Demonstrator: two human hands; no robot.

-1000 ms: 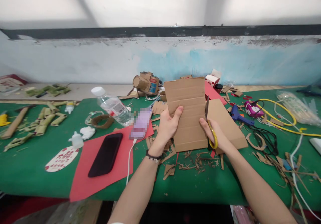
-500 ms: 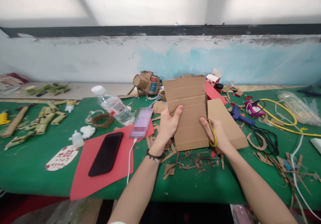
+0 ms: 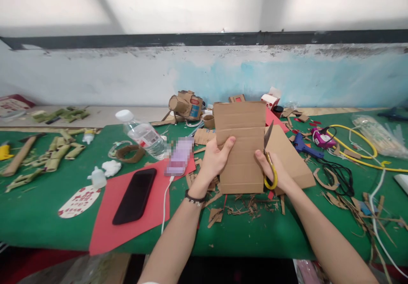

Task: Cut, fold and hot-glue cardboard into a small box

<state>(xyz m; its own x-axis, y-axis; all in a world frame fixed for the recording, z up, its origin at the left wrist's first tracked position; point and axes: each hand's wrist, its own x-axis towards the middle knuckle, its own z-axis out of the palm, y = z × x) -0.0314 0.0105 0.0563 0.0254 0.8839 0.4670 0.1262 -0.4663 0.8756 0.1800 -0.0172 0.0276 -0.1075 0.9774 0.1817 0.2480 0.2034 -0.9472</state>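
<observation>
A rectangular piece of brown cardboard (image 3: 242, 156) is held upright over the green table. My left hand (image 3: 217, 156) grips its left side, thumb across the front face. On the right side, my right hand (image 3: 274, 171) is closed on yellow-handled scissors (image 3: 270, 175), whose blades point up beside the cardboard's right edge. The right thumb lies near that edge. Behind my right hand a larger flat cardboard sheet (image 3: 288, 156) rests on the table. Small cardboard scraps (image 3: 251, 205) lie below the held piece.
Left are a black phone (image 3: 135, 195) on red paper (image 3: 102, 229), a lit phone (image 3: 180, 156), a water bottle (image 3: 145, 135) and a hammer (image 3: 21, 156). Right are a blue glue gun (image 3: 306, 148), yellow cable (image 3: 366, 142) and cardboard strips. A cardboard model (image 3: 186, 105) stands at the back.
The cardboard has turned slightly upright, and its top has shifted right and down. The scissor blades, earlier mostly hidden at its edge, now show beside it.
</observation>
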